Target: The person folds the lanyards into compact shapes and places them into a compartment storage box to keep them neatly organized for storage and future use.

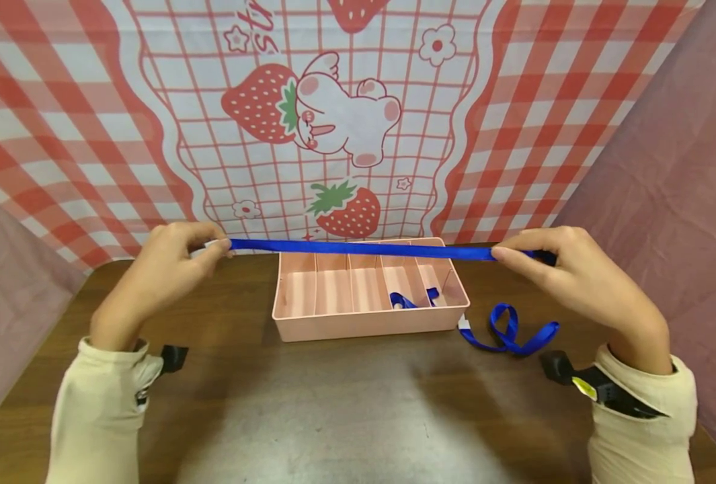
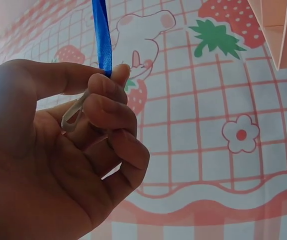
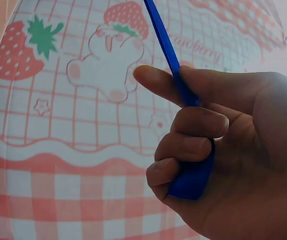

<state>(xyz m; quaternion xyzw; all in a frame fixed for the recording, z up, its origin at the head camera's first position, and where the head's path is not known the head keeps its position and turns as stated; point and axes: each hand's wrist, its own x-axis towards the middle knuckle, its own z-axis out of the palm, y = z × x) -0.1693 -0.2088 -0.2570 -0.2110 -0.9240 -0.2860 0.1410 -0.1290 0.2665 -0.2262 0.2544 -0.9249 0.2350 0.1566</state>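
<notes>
A blue ribbon (image 1: 333,249) is stretched almost level between both hands, above the back of a pink divided box (image 1: 370,326). At its left end my left hand (image 1: 173,259) pinches it between thumb and fingers. A pale loop-shaped piece (image 2: 73,116) shows inside that hand in the left wrist view. My right hand (image 1: 569,272) pinches the other end with thumb and index finger. In the right wrist view the ribbon's blue tail (image 3: 191,177) passes under the curled fingers against the palm.
Short blue ribbon pieces (image 1: 401,300) lie in the box's right compartments. Another blue ribbon (image 1: 505,339), with a white end (image 1: 463,323), lies loosely looped on the brown table (image 1: 345,417) right of the box. A strawberry-print cloth (image 1: 515,134) hangs behind the table.
</notes>
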